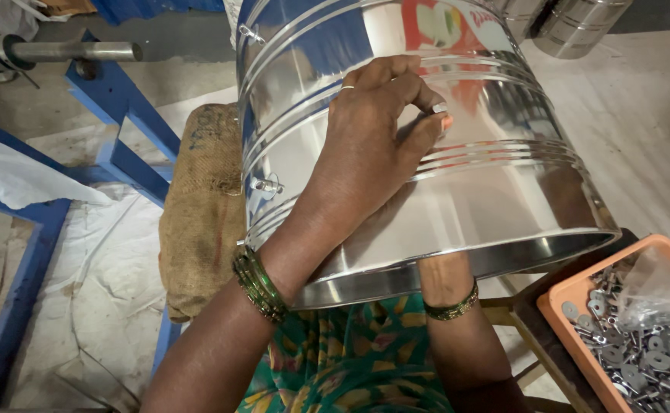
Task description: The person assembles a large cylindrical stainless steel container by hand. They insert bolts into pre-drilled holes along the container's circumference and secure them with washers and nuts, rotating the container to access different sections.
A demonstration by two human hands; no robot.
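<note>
Left hand lay on the tilted steel drum over the lap, fingertips pinched on a small fitting; right hand, reaching inside past the wrist, fingers unseen; risk judged: drum could roll off, or its rim could cut that wrist.

The left forearm rises from the lower left of the frame toward the centre, green bangles stacked at the wrist; the left hand lies palm-down just above the middle of the frame, back of the hand toward the camera, a ring on one finger; its fingers curl inward, thumb and fingertips pinched close together at the right; the right forearm climbs from the lower centre-right, a beaded bangle at the wrist; the right hand itself is hidden.
</note>
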